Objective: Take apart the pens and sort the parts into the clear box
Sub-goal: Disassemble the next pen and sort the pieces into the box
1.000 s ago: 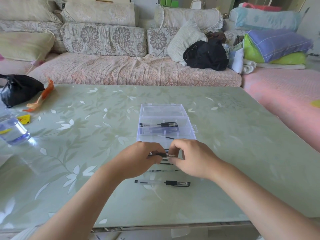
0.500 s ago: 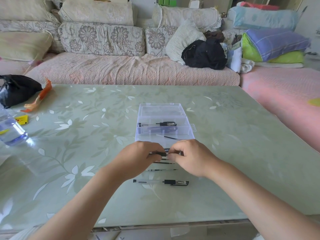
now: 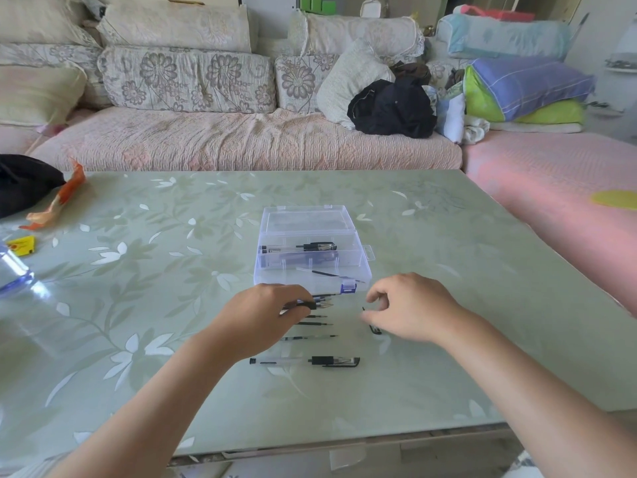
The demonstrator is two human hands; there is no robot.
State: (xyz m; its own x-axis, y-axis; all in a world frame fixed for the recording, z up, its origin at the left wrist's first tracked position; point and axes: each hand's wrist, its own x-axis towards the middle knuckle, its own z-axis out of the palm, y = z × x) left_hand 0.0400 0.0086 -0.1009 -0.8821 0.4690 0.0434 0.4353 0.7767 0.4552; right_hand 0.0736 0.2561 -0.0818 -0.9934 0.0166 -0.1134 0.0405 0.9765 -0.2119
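Note:
The clear box (image 3: 362, 260) lies open mid-table, its lid folded back. A capped pen (image 3: 300, 248) rests in its middle compartment and a thin refill (image 3: 327, 273) in the front one. My left hand (image 3: 265, 315) grips an uncapped pen (image 3: 322, 306) just in front of the box, tip pointing right. My right hand (image 3: 413, 308) is a little to the right, thumb and fingers pinched on a black pen cap (image 3: 375, 329). Three loose refills (image 3: 310, 338) lie on the table under my hands. One whole capped pen (image 3: 303, 361) lies nearest to me.
A black bag (image 3: 20, 181), an orange wrapper (image 3: 55, 205), a yellow packet (image 3: 22, 244) and a clear water bottle (image 3: 10, 274) sit along the table's left side. A sofa with cushions stands behind the table. The table's front edge (image 3: 344, 439) is close to me.
My hands were together on one pen; they have pulled apart. The right hand has moved right with the cap, and the left keeps the pen body.

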